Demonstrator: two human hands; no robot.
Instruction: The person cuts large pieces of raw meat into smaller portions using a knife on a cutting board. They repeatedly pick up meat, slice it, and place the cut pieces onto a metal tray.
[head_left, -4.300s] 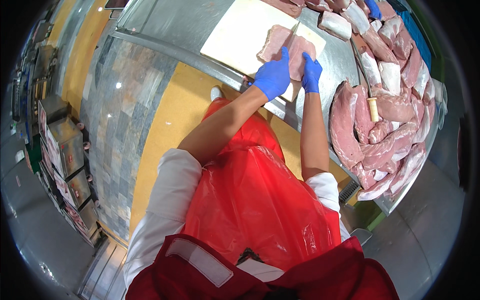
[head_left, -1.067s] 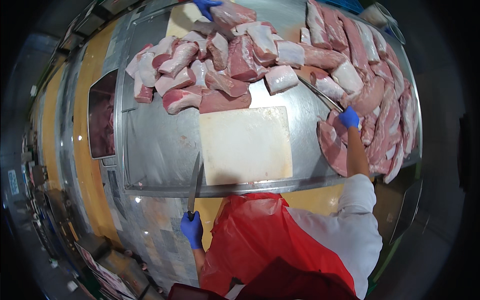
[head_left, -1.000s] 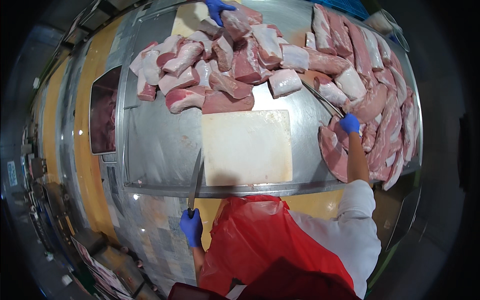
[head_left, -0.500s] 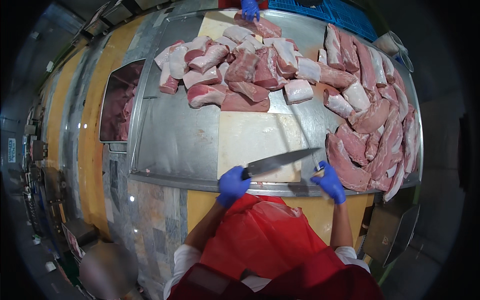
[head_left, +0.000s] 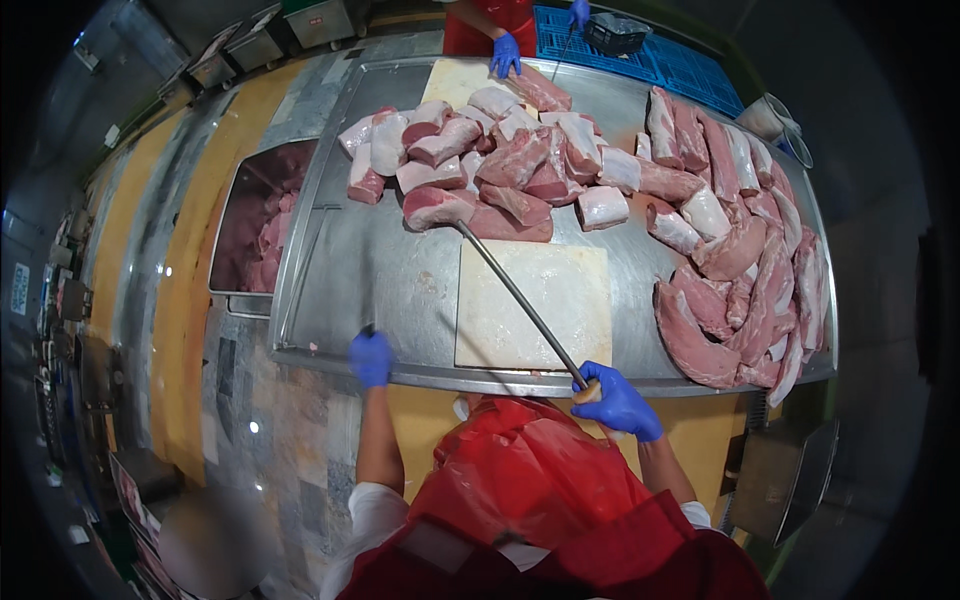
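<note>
My right hand [head_left: 620,403], in a blue glove, is closed round the pale handle of a sharpening steel [head_left: 519,296]. The long rod slants up and left across a white cutting board [head_left: 535,325], its tip near a cut of pork [head_left: 437,207]. Over the table's near edge, well left of the board, my left hand [head_left: 371,360], also gloved, grips a knife [head_left: 368,329]. Only a dark bit by the fist shows plainly; its blade is smeared by motion. The blade and the steel are apart.
Pork pieces [head_left: 515,155] are heaped across the metal table [head_left: 390,290], with long loins [head_left: 770,270] piled at the right. A tub of meat [head_left: 225,240] stands left. Opposite, a co-worker's gloved hand [head_left: 506,55] touches meat. Blue crates [head_left: 690,75] sit behind.
My left hand has swung left with the knife, away from the board. My right hand has moved slightly left and down, and the steel now leans farther left. The whole view has shifted a little.
</note>
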